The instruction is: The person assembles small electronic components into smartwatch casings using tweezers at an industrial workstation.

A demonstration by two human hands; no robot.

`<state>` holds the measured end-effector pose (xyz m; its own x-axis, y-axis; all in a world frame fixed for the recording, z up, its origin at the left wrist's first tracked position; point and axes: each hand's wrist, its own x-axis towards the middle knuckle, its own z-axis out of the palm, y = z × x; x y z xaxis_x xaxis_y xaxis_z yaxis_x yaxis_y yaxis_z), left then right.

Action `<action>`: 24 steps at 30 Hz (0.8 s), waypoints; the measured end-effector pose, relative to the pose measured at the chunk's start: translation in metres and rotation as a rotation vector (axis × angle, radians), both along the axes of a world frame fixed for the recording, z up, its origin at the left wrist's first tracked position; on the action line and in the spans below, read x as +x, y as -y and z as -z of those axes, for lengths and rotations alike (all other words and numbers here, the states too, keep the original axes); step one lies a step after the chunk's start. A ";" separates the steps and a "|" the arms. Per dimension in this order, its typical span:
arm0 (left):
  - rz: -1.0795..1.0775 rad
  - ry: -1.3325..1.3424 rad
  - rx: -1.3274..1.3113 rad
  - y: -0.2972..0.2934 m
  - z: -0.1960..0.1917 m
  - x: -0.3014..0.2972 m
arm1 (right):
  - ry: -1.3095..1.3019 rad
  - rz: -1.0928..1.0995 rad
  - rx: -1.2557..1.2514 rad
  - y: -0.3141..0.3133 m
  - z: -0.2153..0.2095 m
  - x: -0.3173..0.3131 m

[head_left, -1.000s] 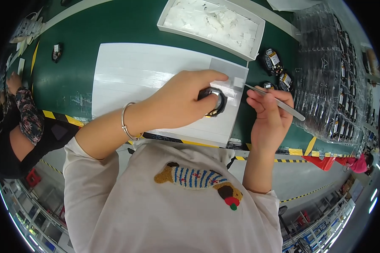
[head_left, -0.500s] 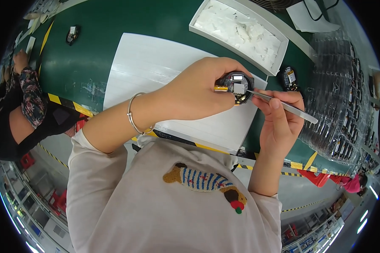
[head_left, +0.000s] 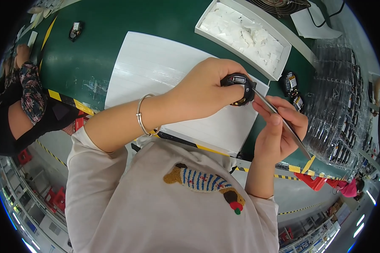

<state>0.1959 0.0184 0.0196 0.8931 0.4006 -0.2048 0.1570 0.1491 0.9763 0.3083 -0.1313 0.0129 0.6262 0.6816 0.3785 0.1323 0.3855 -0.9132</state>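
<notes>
My left hand is closed around a round black electronic device with its inner parts exposed, held above a white sheet. The left thumb lies across the device's face and hides its middle. Metal tweezers are pinched in my right hand, slanting up toward the device. Their tip is at the device's right rim; whether it touches I cannot tell. Right of my hands, on the green table, lie two similar black devices, an upper one and a lower one.
A white box holding white scraps stands beyond my hands. Stacked clear plastic trays with dark parts fill the right side. Another black device lies far left. A co-worker's patterned sleeve shows at the left edge. A fan stands at the back.
My left thumb has moved over the device's face, covering the pale square and gold part seen before. My right hand has dropped slightly, and the tweezers slant more steeply.
</notes>
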 end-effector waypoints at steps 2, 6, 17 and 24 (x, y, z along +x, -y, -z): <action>-0.020 0.053 0.007 0.001 0.004 0.002 | 0.157 -0.010 -0.024 0.001 0.002 0.000; -0.031 0.034 -0.118 0.001 -0.005 0.002 | 0.520 0.031 -0.246 0.002 -0.004 0.002; 0.020 0.045 -0.105 -0.002 -0.009 -0.002 | -0.159 -0.082 -0.108 0.000 -0.001 0.010; -0.039 -0.002 -0.492 -0.007 -0.002 -0.002 | -0.049 -0.007 -0.089 -0.031 -0.020 0.063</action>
<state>0.1937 0.0255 0.0211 0.8788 0.2888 -0.3798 0.1442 0.5980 0.7884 0.3714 -0.1003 0.0324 0.6376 0.7155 0.2856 0.0846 0.3034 -0.9491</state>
